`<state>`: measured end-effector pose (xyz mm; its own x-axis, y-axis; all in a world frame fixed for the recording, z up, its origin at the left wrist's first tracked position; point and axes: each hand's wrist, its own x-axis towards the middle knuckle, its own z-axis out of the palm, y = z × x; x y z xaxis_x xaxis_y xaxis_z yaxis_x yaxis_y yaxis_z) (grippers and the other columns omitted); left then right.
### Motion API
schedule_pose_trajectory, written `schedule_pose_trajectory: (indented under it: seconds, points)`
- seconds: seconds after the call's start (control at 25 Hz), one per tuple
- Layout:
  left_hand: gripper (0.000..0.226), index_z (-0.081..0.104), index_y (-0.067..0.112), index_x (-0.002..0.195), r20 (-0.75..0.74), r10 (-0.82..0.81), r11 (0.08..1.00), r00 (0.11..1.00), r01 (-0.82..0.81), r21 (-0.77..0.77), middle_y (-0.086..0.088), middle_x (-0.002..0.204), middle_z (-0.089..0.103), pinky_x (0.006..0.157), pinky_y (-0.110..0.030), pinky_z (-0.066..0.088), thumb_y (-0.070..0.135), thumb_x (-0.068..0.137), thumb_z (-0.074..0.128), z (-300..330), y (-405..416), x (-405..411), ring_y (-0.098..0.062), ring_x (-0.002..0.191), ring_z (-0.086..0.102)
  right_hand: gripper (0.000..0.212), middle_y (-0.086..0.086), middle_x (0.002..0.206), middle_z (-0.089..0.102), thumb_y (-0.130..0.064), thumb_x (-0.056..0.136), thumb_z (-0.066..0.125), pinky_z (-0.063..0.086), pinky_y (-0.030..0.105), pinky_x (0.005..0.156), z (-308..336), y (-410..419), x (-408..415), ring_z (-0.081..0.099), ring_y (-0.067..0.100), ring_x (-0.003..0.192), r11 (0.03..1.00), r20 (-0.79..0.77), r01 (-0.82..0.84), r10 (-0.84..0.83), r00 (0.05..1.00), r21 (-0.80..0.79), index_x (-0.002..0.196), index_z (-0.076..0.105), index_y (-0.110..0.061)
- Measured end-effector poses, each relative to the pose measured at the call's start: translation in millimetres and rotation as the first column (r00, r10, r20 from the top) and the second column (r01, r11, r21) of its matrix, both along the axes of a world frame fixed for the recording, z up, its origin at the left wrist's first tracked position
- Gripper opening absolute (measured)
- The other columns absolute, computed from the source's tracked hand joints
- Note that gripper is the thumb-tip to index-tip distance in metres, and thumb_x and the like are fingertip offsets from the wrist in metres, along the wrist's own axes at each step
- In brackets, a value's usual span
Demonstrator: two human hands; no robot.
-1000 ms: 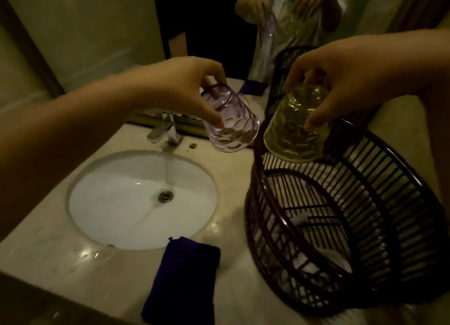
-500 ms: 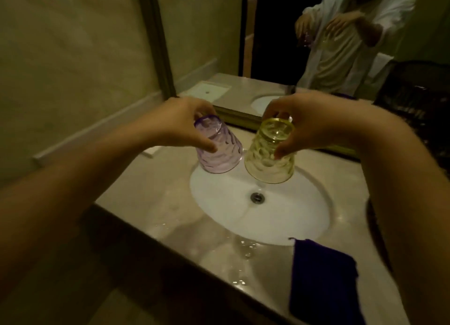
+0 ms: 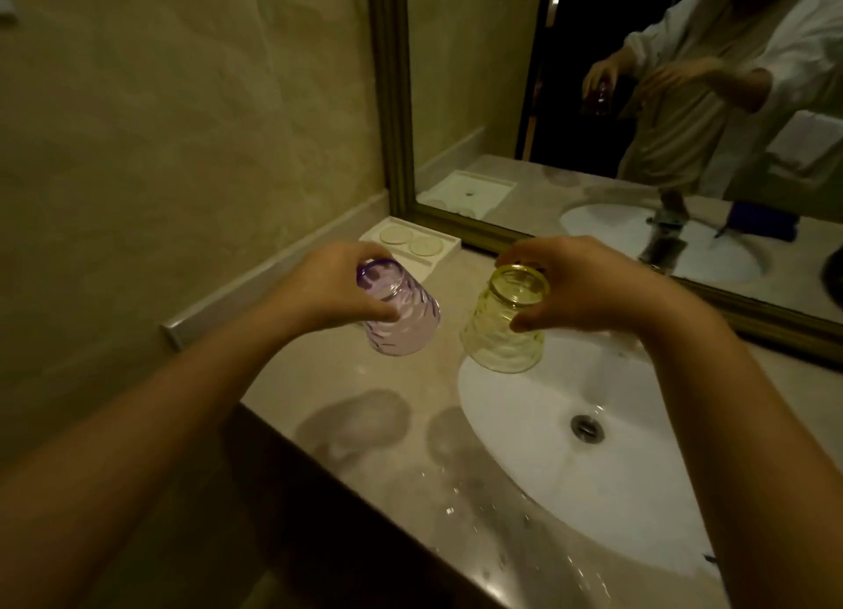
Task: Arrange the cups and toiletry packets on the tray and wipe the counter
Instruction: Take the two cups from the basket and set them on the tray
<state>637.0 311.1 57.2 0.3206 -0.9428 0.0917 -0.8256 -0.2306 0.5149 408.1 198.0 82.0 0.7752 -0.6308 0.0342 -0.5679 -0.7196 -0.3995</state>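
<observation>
Both cups have travelled left since half a second ago: then they hung over the middle of the sink, now the purple one is past the basin, above bare counter, and the tray has come into view.

From the head camera, my left hand (image 3: 335, 289) has its fingers clamped on the base of the purple cup (image 3: 401, 319), which I hold mouth down and tilted, above the counter (image 3: 346, 380), not touching it. My right hand (image 3: 579, 284) has its fingers closed around the base of the yellow cup (image 3: 504, 330), also mouth down, and this one hangs over the left rim of the sink (image 3: 570, 462). The two cups are near each other but apart.

The white tray (image 3: 444, 255) sits in the far left corner of the counter, against the wall and just under the mirror frame (image 3: 392, 106). Two round coasters (image 3: 413, 240) lie on its far part; its near part is hidden behind my left hand. The purple cup is just in front of the tray.

Between the sink rim and the left edge of the counter the stone is free, with water drops shining near the front edge. The drain (image 3: 587, 427) is well to the right of both cups.

In the mirror I see a dark blue cloth (image 3: 762, 220) lying on the counter beyond the sink.
</observation>
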Motion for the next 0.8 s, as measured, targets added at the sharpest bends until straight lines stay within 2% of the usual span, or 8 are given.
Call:
schedule_pose_trajectory:
  seconds: [0.2, 0.28, 0.44, 0.6, 0.8]
  points:
    - [0.074, 0.05, 0.02, 0.125, -0.077, 0.079, 0.994, 0.994, -0.084, -0.065, -0.005, 0.11, 0.063, 0.088, -0.035, 0.051, 0.021, 0.059, 0.083, -21.9, -37.6, 69.5, -0.02, 0.098, 0.061, 0.066, -0.001, 0.121, 0.059, -0.029, 0.065, 0.079, 0.053, 0.045, 0.084, -31.1, -51.1, 68.5, 0.055, 0.02, 0.105, 0.996, 0.13, 0.075, -0.082, 0.988, 0.055, 0.123, 0.049, -0.034]
    - [0.078, 0.046, 0.021, 0.123, -0.131, 0.127, 0.987, 0.983, -0.138, -0.082, -0.001, 0.102, 0.06, 0.082, -0.033, 0.051, 0.021, 0.055, 0.085, -29.0, -55.2, 95.9, -0.019, 0.092, 0.061, 0.069, 0.0, 0.124, 0.059, -0.03, 0.064, 0.079, 0.051, 0.047, 0.087, -41.9, -68.7, 95.4, 0.054, 0.022, 0.11, 0.99, 0.193, 0.119, -0.132, 0.972, 0.076, 0.126, 0.047, -0.033]
    - [0.068, 0.052, 0.016, 0.114, -0.176, 0.184, 0.975, 0.967, -0.202, -0.09, 0.003, 0.1, 0.057, 0.072, -0.023, 0.044, 0.021, 0.056, 0.086, -47.0, -92.8, 148.2, -0.016, 0.09, 0.058, 0.074, 0.002, 0.124, 0.059, -0.029, 0.063, 0.08, 0.052, 0.045, 0.084, -60.5, -98.6, 144.7, 0.056, 0.024, 0.108, 0.959, 0.247, 0.264, -0.282, 0.927, 0.104, 0.126, 0.041, -0.029]
    - [0.055, 0.054, 0.022, 0.106, -0.301, 0.131, 0.97, 0.944, -0.185, -0.156, 0.006, 0.095, 0.059, 0.061, -0.011, 0.04, 0.017, 0.059, 0.082, -68.5, -139.0, 198.7, -0.012, 0.084, 0.057, 0.067, 0.003, 0.12, 0.062, -0.031, 0.062, 0.078, 0.049, 0.036, 0.082, -81.6, -128.1, 186.5, 0.057, 0.025, 0.106, 0.919, 0.238, 0.385, -0.394, 0.888, 0.088, 0.122, 0.049, -0.025]
    - [0.049, 0.055, 0.029, 0.098, -0.448, 0.011, 0.956, 0.894, -0.141, -0.257, 0.015, 0.087, 0.058, 0.062, -0.002, 0.04, 0.007, 0.061, 0.078, -90.3, -208.8, 245.4, -0.002, 0.078, 0.055, 0.063, 0.004, 0.119, 0.062, -0.03, 0.063, 0.078, 0.046, 0.043, 0.09, -105.9, -154.8, 237.1, 0.056, 0.027, 0.109, 0.83, 0.281, 0.55, -0.551, 0.786, 0.091, 0.12, 0.053, -0.026]
